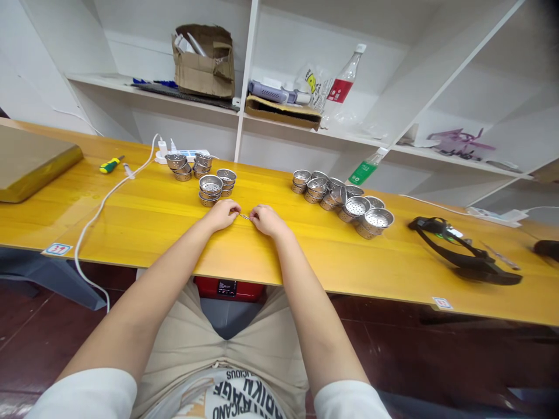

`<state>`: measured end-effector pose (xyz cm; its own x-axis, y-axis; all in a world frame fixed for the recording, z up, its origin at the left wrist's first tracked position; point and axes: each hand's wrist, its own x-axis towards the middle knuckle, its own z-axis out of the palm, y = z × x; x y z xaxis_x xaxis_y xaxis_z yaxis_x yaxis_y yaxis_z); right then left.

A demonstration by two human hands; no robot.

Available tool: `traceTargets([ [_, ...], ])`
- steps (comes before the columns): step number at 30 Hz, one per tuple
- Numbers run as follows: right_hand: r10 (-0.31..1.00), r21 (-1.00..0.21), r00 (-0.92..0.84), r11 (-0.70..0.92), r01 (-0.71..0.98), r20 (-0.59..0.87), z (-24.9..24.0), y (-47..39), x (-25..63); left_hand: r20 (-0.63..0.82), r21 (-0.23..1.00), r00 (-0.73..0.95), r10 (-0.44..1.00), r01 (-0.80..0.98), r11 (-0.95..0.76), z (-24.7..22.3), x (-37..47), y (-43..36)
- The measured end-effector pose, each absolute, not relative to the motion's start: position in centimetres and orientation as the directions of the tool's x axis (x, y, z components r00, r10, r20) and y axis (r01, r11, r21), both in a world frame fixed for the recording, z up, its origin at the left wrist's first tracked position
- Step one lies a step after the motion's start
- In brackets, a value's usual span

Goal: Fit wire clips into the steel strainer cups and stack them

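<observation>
Screwdriver (112,165) in yellow and green lies at the left of the frame, and right of it, left of center, short stacks of perforated metal cups (211,186) stand on a yellow table (244,250). Just in front of them, near the middle of the picture, a person's left hand (223,214) pinches one end of a small metal piece (245,217), thumb and fingertips drawn close. The piece bridges the narrow gap to the right hand (266,220), whose fingertips close on the other end. Too small here to show its exact form, it looks light and slick; whether it is rigid or linked cannot be told. It would probably slip or drop easily, so its two ends, taken between thumb and forefinger, seem the surest hold, leaving the middle free. Right of center, a larger cluster of cups (334,196) stands well apart from the hands, with a green-labeled bottle (363,172) behind it and a black headset (458,247) at the far right.
</observation>
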<state>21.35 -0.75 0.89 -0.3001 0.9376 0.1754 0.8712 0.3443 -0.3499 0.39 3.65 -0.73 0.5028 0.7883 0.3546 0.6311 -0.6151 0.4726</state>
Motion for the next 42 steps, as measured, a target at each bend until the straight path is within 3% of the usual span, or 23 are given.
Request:
traceTargets([
  [12,0.933,-0.390,-0.311,0.359,0.848,0.183,0.9,-0.8,20.8,0.369,0.365,0.515,0.774,0.685,-0.630,-0.9,1.3,3.1],
  [29,0.950,-0.243,-0.287,0.310,0.919,0.125,2.0,-2.0,19.4,0.360,0.389,0.534,0.765,0.659,-0.644,-1.2,1.2,3.3],
  [37,0.952,-0.355,-0.239,0.293,0.888,0.190,0.8,-1.3,19.9,0.373,0.378,0.509,0.776,0.680,-0.628,-1.1,1.4,3.1],
  [42,0.950,-0.506,-0.229,0.308,0.806,0.214,-0.6,-0.4,20.1,0.354,0.382,0.511,0.783,0.685,-0.620,-0.9,1.7,2.9],
])
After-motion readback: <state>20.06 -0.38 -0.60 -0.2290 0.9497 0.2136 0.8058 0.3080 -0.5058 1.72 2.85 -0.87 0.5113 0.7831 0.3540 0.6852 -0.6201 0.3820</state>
